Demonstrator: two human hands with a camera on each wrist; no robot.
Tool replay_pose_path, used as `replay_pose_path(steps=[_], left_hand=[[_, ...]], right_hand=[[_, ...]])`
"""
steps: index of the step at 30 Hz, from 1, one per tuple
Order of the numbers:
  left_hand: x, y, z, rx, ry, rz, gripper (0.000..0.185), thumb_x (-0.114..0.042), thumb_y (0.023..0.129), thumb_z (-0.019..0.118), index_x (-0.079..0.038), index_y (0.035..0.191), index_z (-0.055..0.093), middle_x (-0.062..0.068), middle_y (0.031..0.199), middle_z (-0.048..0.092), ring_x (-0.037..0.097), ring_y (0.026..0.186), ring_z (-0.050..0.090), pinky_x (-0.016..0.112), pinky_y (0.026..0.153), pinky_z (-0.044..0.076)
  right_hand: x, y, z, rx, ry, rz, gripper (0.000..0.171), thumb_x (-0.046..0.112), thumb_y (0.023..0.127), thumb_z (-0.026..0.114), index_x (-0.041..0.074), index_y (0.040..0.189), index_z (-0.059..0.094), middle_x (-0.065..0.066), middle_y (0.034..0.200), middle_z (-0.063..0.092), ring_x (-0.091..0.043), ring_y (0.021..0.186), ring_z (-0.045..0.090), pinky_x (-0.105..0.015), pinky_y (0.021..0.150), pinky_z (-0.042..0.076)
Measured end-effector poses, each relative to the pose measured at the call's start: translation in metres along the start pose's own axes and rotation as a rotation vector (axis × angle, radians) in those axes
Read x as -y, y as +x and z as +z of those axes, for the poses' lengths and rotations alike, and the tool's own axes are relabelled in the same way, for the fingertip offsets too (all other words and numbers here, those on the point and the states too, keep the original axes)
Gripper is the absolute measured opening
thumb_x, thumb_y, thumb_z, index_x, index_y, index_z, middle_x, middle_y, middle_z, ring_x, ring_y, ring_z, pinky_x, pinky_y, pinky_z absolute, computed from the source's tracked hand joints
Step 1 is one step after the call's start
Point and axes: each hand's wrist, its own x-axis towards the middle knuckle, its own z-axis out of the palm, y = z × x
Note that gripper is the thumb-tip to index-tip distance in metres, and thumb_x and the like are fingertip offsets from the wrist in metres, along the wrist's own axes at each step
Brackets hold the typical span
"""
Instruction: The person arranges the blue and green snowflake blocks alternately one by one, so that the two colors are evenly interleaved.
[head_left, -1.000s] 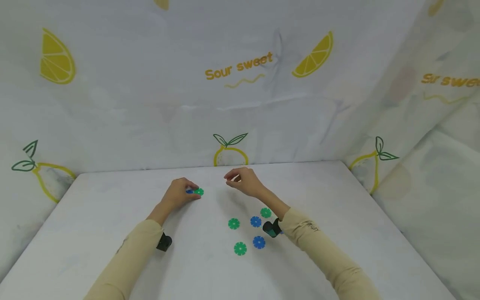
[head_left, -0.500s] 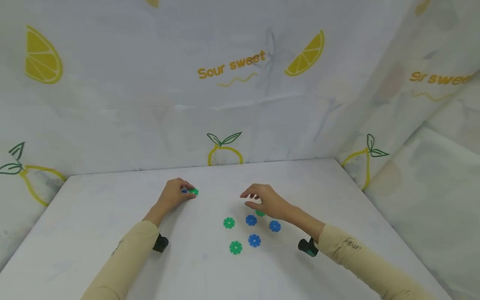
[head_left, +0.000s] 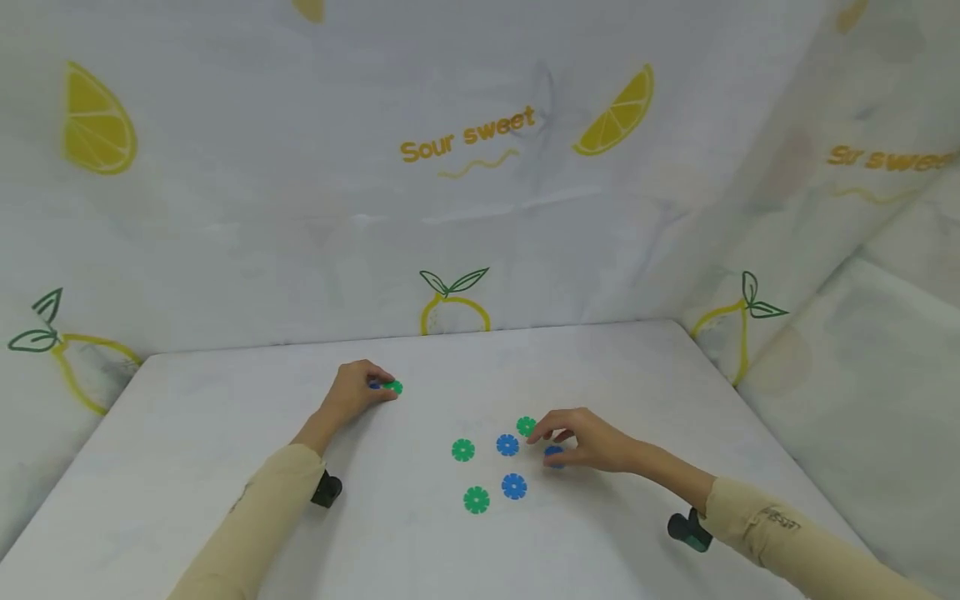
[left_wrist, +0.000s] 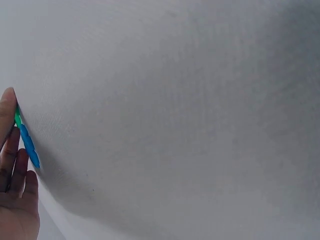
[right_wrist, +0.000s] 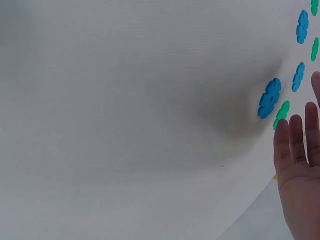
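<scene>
My left hand (head_left: 354, 390) pinches a green notched plastic disc (head_left: 394, 387) at the far left of the table. A blue notched disc (left_wrist: 30, 145) meets its edge, and the two seem joined; the fingers partly cover them in the head view. Over on the right, my right hand (head_left: 592, 442) hovers with loosely bent, spread fingers around a loose blue disc (head_left: 553, 455), with nothing held. In the right wrist view that blue disc (right_wrist: 269, 98) lies apart from the fingers. Close to the right fingertips is a green disc (head_left: 527, 426).
Several more flat discs lie loose mid-table: a blue one (head_left: 507, 445), another blue one (head_left: 513, 486), a green one (head_left: 463, 450) and a green one (head_left: 476, 500) nearer the front. A lemon-print cloth (head_left: 337, 208) hangs behind the white table (head_left: 225, 433).
My right hand has drawn away from near the left hand, moving right and toward the front, down over the blue disc. The left hand keeps its hold on the pieces in the same place.
</scene>
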Motion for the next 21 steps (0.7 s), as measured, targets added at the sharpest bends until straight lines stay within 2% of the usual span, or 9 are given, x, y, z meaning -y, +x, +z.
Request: replay_pose_path(steps=[4,7,12,21], left_hand=[[-0.001,0.002,0.001,0.02,-0.002,-0.025,0.027,-0.019,0.071,0.075,-0.006,0.093,0.069,0.009,0.098,0.062,0.028,0.096,0.055,0.041,0.085,0.045],[-0.001,0.002,0.002,0.033,-0.003,-0.04,0.026,-0.019,0.071,0.075,-0.006,0.093,0.069,0.009,0.099,0.061,0.028,0.096,0.054,0.041,0.086,0.044],[-0.002,0.004,0.001,0.046,-0.013,-0.053,0.025,-0.019,0.071,0.075,-0.007,0.093,0.069,0.009,0.1,0.06,0.028,0.098,0.053,0.042,0.087,0.043],[-0.004,0.003,-0.001,0.067,-0.011,-0.063,0.025,-0.017,0.072,0.075,-0.007,0.094,0.069,0.01,0.102,0.059,0.03,0.101,0.052,0.043,0.088,0.043]], right_hand=[[-0.006,-0.009,-0.002,-0.016,0.105,0.065,0.031,0.009,0.076,0.07,0.002,0.105,0.061,-0.009,0.104,0.063,-0.026,0.097,0.057,-0.037,0.08,0.05],[-0.01,-0.011,-0.004,-0.028,0.142,0.117,0.032,0.009,0.077,0.07,0.001,0.106,0.061,-0.011,0.104,0.062,-0.028,0.097,0.057,-0.037,0.081,0.05],[-0.014,-0.012,-0.005,-0.041,0.138,0.17,0.031,0.009,0.077,0.069,0.002,0.107,0.061,-0.01,0.104,0.062,-0.028,0.095,0.057,-0.036,0.081,0.05],[-0.026,-0.015,-0.005,-0.045,0.135,0.249,0.031,0.012,0.075,0.072,0.006,0.105,0.064,-0.005,0.104,0.063,-0.019,0.096,0.058,-0.032,0.082,0.049]])
